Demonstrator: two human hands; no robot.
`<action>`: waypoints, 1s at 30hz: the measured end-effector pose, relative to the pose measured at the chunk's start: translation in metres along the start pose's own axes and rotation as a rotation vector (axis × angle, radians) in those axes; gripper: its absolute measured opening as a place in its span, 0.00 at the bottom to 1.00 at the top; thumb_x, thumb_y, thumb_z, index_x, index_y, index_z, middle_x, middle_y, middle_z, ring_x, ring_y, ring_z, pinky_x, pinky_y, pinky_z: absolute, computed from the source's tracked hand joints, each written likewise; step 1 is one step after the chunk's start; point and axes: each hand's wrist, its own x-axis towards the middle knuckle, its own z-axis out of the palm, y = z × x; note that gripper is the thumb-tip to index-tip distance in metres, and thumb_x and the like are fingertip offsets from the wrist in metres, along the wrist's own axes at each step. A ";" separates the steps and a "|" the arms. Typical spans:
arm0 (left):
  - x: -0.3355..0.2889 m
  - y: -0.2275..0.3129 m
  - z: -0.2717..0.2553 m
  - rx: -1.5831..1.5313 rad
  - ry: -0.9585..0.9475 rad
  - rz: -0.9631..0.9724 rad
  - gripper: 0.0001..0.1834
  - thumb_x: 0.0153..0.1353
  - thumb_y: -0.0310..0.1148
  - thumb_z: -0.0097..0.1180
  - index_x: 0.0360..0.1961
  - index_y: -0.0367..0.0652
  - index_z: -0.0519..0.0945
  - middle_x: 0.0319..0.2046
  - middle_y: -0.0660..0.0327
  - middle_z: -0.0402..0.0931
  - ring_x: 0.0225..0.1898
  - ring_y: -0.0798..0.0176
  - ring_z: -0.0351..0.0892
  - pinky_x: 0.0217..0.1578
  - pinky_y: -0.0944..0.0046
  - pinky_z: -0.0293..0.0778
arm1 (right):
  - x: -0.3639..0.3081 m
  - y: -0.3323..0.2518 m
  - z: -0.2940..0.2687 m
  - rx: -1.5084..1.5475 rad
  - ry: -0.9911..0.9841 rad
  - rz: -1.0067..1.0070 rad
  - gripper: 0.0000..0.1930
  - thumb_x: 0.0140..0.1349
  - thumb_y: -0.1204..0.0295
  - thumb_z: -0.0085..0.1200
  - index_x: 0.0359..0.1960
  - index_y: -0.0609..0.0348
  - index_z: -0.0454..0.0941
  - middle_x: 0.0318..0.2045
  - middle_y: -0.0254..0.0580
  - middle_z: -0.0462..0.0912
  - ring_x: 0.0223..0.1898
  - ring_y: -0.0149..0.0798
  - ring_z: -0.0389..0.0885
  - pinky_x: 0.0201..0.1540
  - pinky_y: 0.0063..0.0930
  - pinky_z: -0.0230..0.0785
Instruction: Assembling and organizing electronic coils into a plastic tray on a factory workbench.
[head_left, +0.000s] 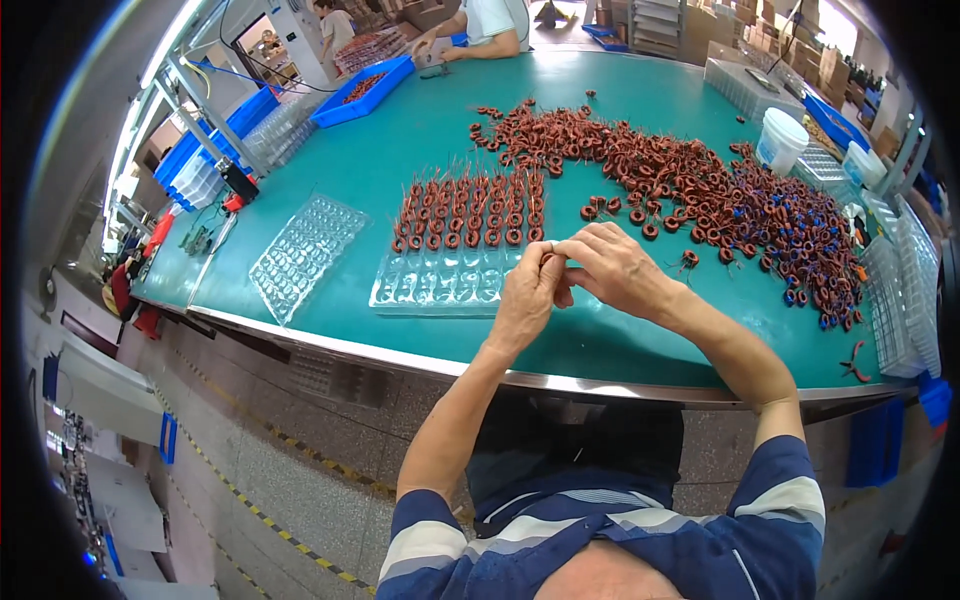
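My left hand (532,292) and my right hand (617,266) meet above the near part of the table, fingers pinched together. Between the fingertips is a wire-wound ring coil, mostly hidden by them. Just left of my hands lies a clear plastic tray (432,296) with moulded pockets. Its far rows hold upright reddish-brown ring coils (472,210) with wire leads pointing up; the near rows of pockets are bare. Beyond my right hand spreads a large heap of loose ring coils (650,165), some marked blue toward the right (800,245).
An empty clear tray (312,255) lies farther left. Red-handled pliers (856,362) rest near the right edge, beside stacked clear trays (890,300). White buckets (780,140) stand behind the heap. A blue bin (364,92) sits at the far left, near another person (490,28).
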 end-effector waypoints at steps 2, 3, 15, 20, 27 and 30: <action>-0.004 0.006 -0.002 -0.136 0.010 -0.033 0.12 0.72 0.36 0.44 0.46 0.37 0.71 0.24 0.62 0.75 0.22 0.71 0.75 0.22 0.71 0.71 | 0.002 -0.006 -0.009 0.214 0.061 0.171 0.19 0.52 0.72 0.65 0.45 0.60 0.74 0.35 0.41 0.78 0.40 0.41 0.78 0.42 0.34 0.72; -0.006 0.009 -0.004 -0.132 -0.009 -0.024 0.12 0.72 0.35 0.43 0.45 0.36 0.70 0.25 0.63 0.74 0.21 0.71 0.75 0.21 0.72 0.70 | 0.001 -0.009 -0.011 0.327 0.064 0.307 0.19 0.53 0.72 0.65 0.46 0.60 0.74 0.36 0.41 0.78 0.40 0.40 0.78 0.40 0.33 0.73; -0.024 0.042 -0.001 -0.393 -0.059 -0.103 0.14 0.71 0.37 0.46 0.45 0.35 0.74 0.28 0.63 0.72 0.25 0.69 0.73 0.28 0.69 0.72 | 0.004 -0.012 -0.017 0.510 0.093 0.484 0.08 0.60 0.70 0.58 0.34 0.63 0.79 0.28 0.40 0.80 0.30 0.36 0.77 0.34 0.30 0.70; -0.024 0.024 -0.008 -0.304 0.080 -0.078 0.13 0.71 0.35 0.47 0.42 0.35 0.77 0.23 0.64 0.73 0.23 0.71 0.73 0.26 0.71 0.72 | 0.011 -0.044 -0.012 -0.082 0.250 -0.085 0.04 0.51 0.77 0.60 0.28 0.57 0.78 0.27 0.37 0.79 0.30 0.38 0.78 0.34 0.32 0.71; -0.028 0.025 -0.003 -0.510 0.226 0.029 0.13 0.73 0.35 0.42 0.41 0.36 0.74 0.24 0.63 0.69 0.22 0.67 0.71 0.24 0.69 0.69 | 0.015 -0.020 -0.006 0.628 0.053 0.551 0.12 0.63 0.65 0.58 0.34 0.65 0.83 0.28 0.41 0.82 0.31 0.29 0.78 0.33 0.27 0.69; -0.025 0.025 -0.007 -0.507 0.217 0.034 0.12 0.73 0.35 0.41 0.46 0.37 0.72 0.25 0.63 0.70 0.23 0.67 0.72 0.25 0.69 0.70 | 0.017 -0.018 -0.001 0.645 0.076 0.619 0.14 0.64 0.63 0.57 0.35 0.64 0.83 0.29 0.37 0.82 0.32 0.28 0.77 0.34 0.25 0.69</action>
